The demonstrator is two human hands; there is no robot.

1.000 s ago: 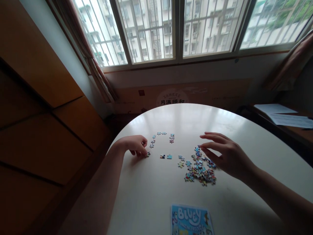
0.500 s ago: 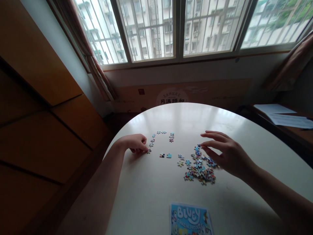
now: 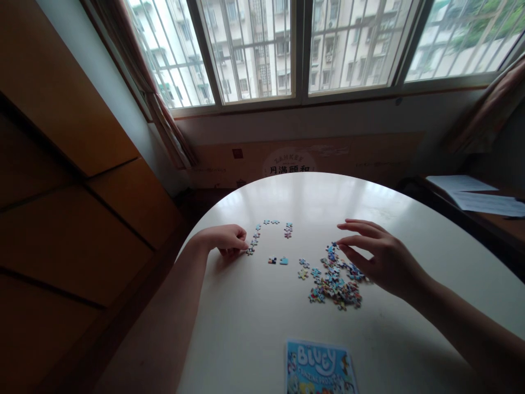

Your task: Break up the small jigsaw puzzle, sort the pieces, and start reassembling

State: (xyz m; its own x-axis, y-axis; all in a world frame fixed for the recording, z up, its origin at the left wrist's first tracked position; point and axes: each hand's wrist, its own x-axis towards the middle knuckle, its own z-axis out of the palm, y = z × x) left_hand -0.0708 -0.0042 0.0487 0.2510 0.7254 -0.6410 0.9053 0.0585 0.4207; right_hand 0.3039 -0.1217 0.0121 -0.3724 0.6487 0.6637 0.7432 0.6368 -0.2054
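My left hand (image 3: 230, 239) is closed, its fingers curled under. Its thumb and index tips touch a small jigsaw puzzle piece (image 3: 250, 251) at the near end of a slanting row of puzzle pieces (image 3: 256, 235). On the right, my right hand (image 3: 379, 254) pinches a dark blue puzzle piece (image 3: 334, 244) between thumb and index finger, while the other fingers stretch out above. Just below that hand lies a heap of mixed puzzle pieces (image 3: 336, 290), partly covered by it. Two edge pieces (image 3: 278, 261) lie side by side between the hands.
Two short groups of joined pieces, one at the top (image 3: 271, 222) and one at the right (image 3: 289, 230), continue the outline. A blue picture sheet lettered "Bluey" (image 3: 320, 366) lies at the near edge of the round white table (image 3: 241, 328). Papers (image 3: 484, 200) rest on furniture at right.
My left fingertips have shifted very slightly up at the piece at the end of the row. The right hand stays almost still over the heap.
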